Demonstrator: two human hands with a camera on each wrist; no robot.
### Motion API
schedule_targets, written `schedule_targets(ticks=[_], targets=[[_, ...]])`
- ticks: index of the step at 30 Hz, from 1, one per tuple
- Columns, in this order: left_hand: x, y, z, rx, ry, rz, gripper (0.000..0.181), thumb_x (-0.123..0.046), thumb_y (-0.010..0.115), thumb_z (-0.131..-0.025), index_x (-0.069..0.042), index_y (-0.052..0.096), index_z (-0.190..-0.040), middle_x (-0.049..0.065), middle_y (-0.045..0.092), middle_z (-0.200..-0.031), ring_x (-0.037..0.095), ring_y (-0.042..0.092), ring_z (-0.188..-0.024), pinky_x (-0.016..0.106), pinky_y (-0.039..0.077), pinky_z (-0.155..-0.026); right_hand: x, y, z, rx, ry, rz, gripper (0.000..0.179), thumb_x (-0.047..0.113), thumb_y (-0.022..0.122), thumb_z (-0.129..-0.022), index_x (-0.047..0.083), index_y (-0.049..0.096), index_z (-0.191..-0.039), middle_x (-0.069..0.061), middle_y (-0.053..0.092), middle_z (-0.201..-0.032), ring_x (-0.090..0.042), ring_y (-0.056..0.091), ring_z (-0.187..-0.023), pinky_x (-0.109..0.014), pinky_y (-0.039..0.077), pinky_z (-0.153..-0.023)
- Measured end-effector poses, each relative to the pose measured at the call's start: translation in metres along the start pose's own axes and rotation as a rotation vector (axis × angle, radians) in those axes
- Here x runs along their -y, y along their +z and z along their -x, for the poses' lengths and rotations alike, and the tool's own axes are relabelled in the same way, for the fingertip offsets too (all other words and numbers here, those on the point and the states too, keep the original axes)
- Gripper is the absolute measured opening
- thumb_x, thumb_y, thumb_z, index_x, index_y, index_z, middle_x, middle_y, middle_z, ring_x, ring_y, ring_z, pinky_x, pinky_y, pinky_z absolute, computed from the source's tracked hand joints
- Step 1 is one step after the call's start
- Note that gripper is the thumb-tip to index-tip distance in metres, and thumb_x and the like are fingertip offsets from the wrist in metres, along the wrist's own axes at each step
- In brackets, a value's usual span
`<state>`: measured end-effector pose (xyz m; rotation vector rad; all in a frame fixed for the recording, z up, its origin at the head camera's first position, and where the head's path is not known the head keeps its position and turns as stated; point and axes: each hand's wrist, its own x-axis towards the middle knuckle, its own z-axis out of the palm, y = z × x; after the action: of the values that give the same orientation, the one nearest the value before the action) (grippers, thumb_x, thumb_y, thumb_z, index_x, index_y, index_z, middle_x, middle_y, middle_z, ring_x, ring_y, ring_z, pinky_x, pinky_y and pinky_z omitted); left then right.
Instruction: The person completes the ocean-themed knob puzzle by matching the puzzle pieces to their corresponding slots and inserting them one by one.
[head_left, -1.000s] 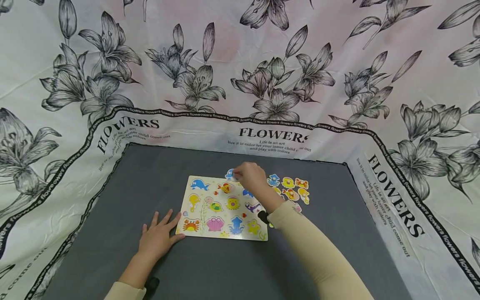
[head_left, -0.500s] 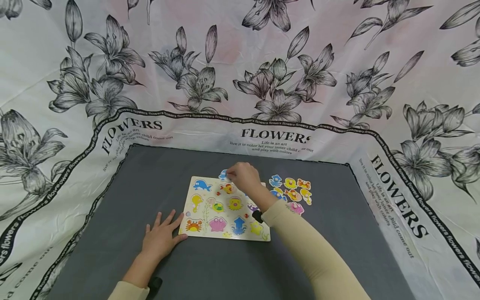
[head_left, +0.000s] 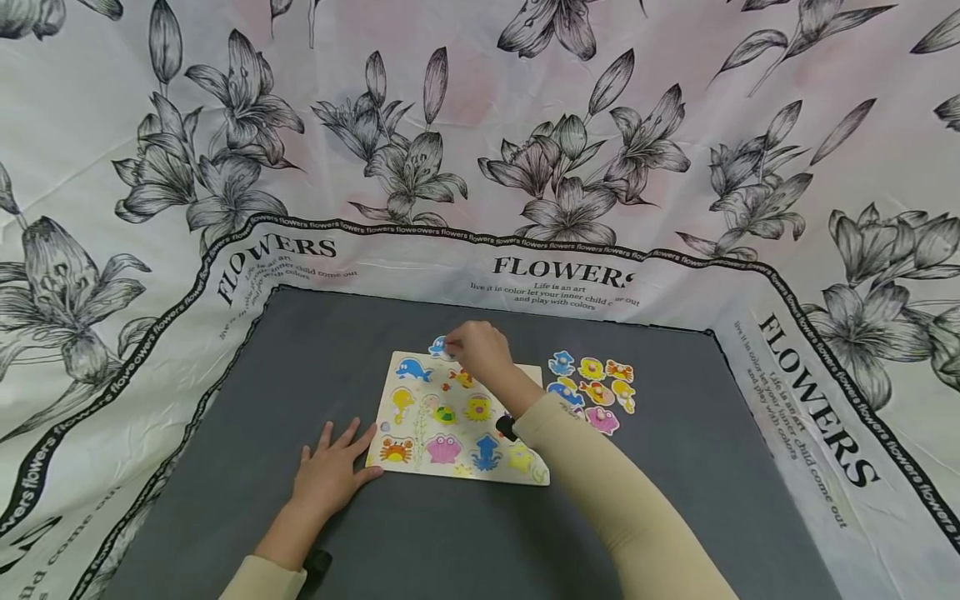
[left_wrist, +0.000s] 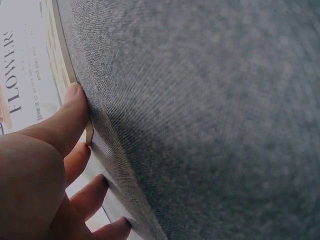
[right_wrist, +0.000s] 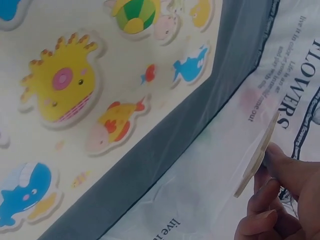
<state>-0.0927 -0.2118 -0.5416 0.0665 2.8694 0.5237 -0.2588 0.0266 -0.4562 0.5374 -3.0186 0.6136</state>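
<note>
My right hand (head_left: 483, 354) pinches a small blue puzzle piece (head_left: 437, 346) just beyond the far edge of a cream puzzle board (head_left: 393, 388). In the right wrist view the same piece is edge-on, thin and wooden, between thumb and fingers (right_wrist: 272, 187). Sea-animal pictures cover the board, among them a blue whale (head_left: 412, 370), a red crab (head_left: 396, 450) and a blue squid (head_left: 486, 452). My left hand (head_left: 327, 477) lies with fingers spread at the board's left edge. Its thumb touches the board's side (left_wrist: 64, 45) in the left wrist view.
Several loose animal pieces lie right of the board, including a yellow-red fish (head_left: 597, 392), a crab (head_left: 619, 370) and a pink piece (head_left: 602, 420). The grey tabletop (head_left: 697, 500) meets a flower-printed white cloth (head_left: 420, 292) at its far edge and sides.
My right hand has moved left along the board's far edge with the blue piece in its fingers. The left hand stays at the board's left edge. The head view has shifted slightly.
</note>
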Motion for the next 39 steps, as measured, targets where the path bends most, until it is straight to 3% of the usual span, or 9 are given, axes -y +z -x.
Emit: schedule_targets(ticks=[17, 33, 39], targets=[[0.003, 0.000, -0.001, -0.005, -0.017, 0.006, 0.078, -0.049, 0.072, -0.088, -0.025, 0.042, -0.156, 0.012, 0.032, -0.164, 0.051, 0.014, -0.151, 0.081, 0.017, -0.109, 0.020, 0.010, -0.014, 0.029, -0.017, -0.009, 0.016, 0.024, 0.073, -0.095, 0.021, 0.081, -0.108, 0.002, 0.077, -0.112, -0.017, 0.072, -0.101, -0.037, 0.060, -0.080], [-0.005, -0.002, -0.004, -0.017, -0.016, 0.039, 0.075, -0.045, 0.074, -0.088, -0.022, 0.045, -0.154, 0.014, 0.034, -0.163, 0.052, 0.014, -0.151, 0.081, 0.019, -0.108, 0.030, 0.033, -0.029, 0.092, 0.026, 0.017, 0.017, 0.027, 0.072, -0.096, 0.023, 0.080, -0.110, 0.005, 0.077, -0.110, -0.014, 0.072, -0.096, -0.034, 0.059, -0.079], [-0.002, 0.000, -0.004, -0.021, -0.024, 0.047, 0.075, -0.044, 0.075, -0.088, -0.022, 0.046, -0.154, 0.014, 0.034, -0.163, 0.052, 0.013, -0.151, 0.081, 0.018, -0.108, 0.033, 0.043, -0.032, 0.105, 0.026, 0.013, 0.018, 0.028, 0.072, -0.096, 0.023, 0.080, -0.111, 0.005, 0.077, -0.111, -0.014, 0.071, -0.097, -0.034, 0.059, -0.081]])
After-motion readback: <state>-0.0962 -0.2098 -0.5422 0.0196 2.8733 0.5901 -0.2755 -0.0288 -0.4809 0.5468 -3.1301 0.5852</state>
